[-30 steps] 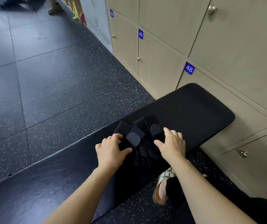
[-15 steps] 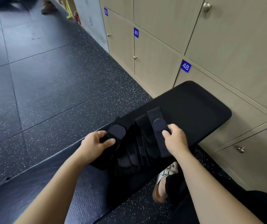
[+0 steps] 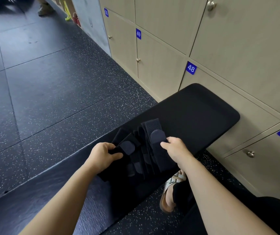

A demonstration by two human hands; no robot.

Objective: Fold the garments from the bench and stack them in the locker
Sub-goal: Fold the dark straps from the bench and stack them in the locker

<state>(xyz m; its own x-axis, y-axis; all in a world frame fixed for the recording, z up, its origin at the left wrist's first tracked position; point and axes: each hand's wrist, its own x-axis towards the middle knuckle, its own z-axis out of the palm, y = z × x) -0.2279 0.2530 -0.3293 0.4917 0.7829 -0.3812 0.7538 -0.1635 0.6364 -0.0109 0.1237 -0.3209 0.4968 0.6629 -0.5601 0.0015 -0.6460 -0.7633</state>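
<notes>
Black garment [image 3: 144, 158], gripped by left hand [image 3: 102, 156] and right hand [image 3: 175, 150], near locker label [image 3: 191, 68] "48".

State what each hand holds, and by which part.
Both hold one black strapped fabric garment: the left hand grips its left edge strap, the right hand pinches the right strap beside its rounded tab.

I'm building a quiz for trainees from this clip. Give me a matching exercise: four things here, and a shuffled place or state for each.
Things: 1 left hand; 2 right hand; 3 sandal; 4 number plate 48.
States: A on a locker door; B on the floor beside the bench; C grips the left-side strap of the black garment; D pinches its right-side strap.
Pairs: 1-C; 2-D; 3-B; 4-A.
</notes>
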